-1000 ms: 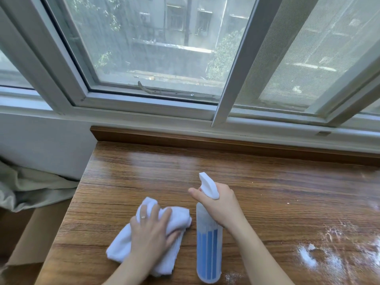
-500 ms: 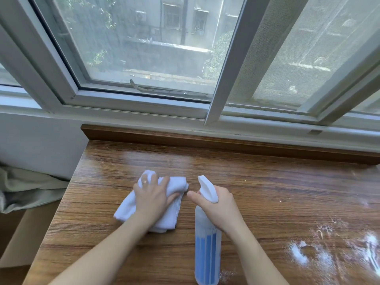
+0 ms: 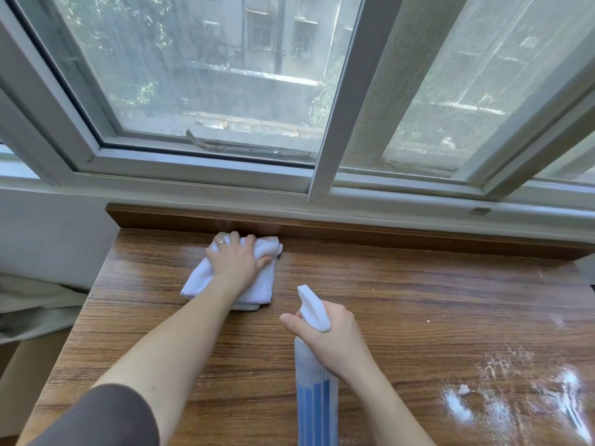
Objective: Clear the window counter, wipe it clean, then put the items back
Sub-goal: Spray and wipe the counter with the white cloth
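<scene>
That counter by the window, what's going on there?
A person is wiping the wooden counter. The left hand presses a white cloth flat against the wood, up near the raised back edge under the window. The right hand grips a spray bottle with blue liquid, standing upright on the counter. A patch of white residue at the near right is not yet wiped, and none of the cleared items are back in view.

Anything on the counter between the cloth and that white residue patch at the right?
Only the spray bottle, upright in the right hand, stands near that line. The cloth sits under the left hand by the back ledge; the white residue lies near right. Otherwise bare wood on the counter.
</scene>
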Demonstrator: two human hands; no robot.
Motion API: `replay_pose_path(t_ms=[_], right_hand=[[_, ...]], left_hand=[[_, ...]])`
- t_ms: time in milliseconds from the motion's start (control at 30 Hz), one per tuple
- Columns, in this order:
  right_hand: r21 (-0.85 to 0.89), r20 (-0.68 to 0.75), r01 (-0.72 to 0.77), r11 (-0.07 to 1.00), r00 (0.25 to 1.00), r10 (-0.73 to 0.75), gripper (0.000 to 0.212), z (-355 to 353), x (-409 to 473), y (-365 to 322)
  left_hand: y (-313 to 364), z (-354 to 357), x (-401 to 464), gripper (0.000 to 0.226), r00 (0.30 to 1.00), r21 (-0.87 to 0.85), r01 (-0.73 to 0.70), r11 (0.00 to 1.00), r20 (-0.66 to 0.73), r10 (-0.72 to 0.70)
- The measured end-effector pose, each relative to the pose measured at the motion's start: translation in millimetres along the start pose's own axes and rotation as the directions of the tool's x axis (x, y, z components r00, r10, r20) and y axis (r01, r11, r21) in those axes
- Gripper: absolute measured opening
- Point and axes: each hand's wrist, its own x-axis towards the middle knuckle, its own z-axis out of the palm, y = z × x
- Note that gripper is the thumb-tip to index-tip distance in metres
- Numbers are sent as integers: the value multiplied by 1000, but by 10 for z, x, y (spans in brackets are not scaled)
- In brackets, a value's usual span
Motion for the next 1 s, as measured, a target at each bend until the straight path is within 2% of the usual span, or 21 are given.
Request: replay_pose_path(t_ms=[133, 267, 400, 633, 867, 1000], right_hand=[[-16, -2, -10, 1000, 1000, 10, 52, -36, -10, 54], [-7, -27, -24, 1000, 999, 24, 47, -96, -7, 82], [4, -22, -28, 1000, 999, 28, 48, -125, 9, 101], [-5, 8, -47, 999, 999, 47, 49, -94, 47, 131], [-29, 33, -40, 999, 999, 41, 53, -58, 127, 146], [-46, 9, -36, 998, 999, 36, 43, -59, 160, 135]], left_hand=[[-10, -5, -132, 61, 1000, -1, -11, 1000, 2, 11], [-38, 77, -568, 58, 994, 37, -79, 996, -79, 82], [-80, 242, -1196, 60, 975, -4, -181, 984, -132, 179], [-92, 511, -2096, 60, 941, -87, -240, 967, -264, 210], [-65, 447, -1800, 59, 942, -62, -257, 964, -241, 235], [14, 313, -1241, 63, 967, -51, -193, 980, -180, 181]])
